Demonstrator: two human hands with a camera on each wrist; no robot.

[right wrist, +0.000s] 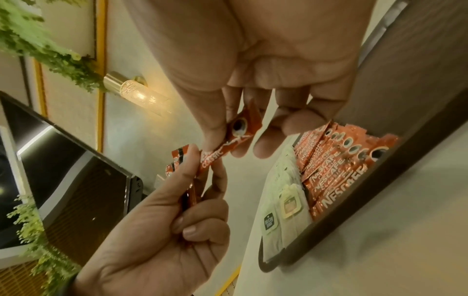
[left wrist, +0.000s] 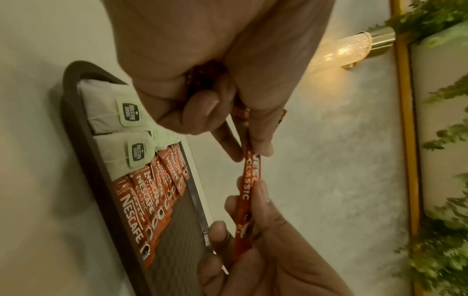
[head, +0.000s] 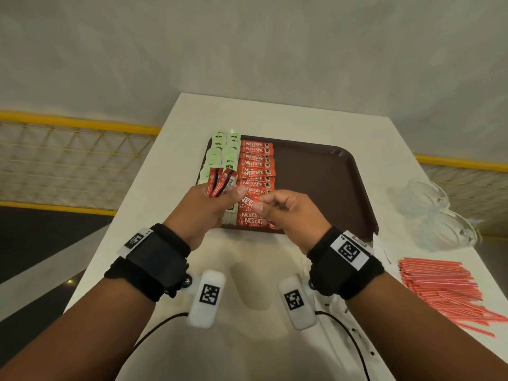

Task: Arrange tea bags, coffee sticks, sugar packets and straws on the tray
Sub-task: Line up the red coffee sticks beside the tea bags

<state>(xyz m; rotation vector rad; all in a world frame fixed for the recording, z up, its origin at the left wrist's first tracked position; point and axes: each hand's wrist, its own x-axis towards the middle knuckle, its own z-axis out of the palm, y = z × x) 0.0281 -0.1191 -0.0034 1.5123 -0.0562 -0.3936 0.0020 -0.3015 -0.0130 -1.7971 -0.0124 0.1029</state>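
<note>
A brown tray (head: 324,185) lies on the white table. Its left side carries a column of tea bags (head: 223,154) with a row of red coffee sticks (head: 256,167) beside them. My left hand (head: 229,198) hovers over the tray's near left corner and grips a small bunch of coffee sticks (head: 220,182). My right hand (head: 261,202) pinches the end of one coffee stick (left wrist: 249,180) between thumb and fingers. The left thumb and forefinger hold that stick's other end. In the right wrist view this stick (right wrist: 228,146) spans both hands above the tea bags (right wrist: 281,212).
A heap of red straws (head: 439,287) lies at the table's right edge. Behind it stand clear plastic cups (head: 437,213). White paper items with dark print (head: 343,323) lie under my right forearm. The tray's right half (head: 330,166) is bare.
</note>
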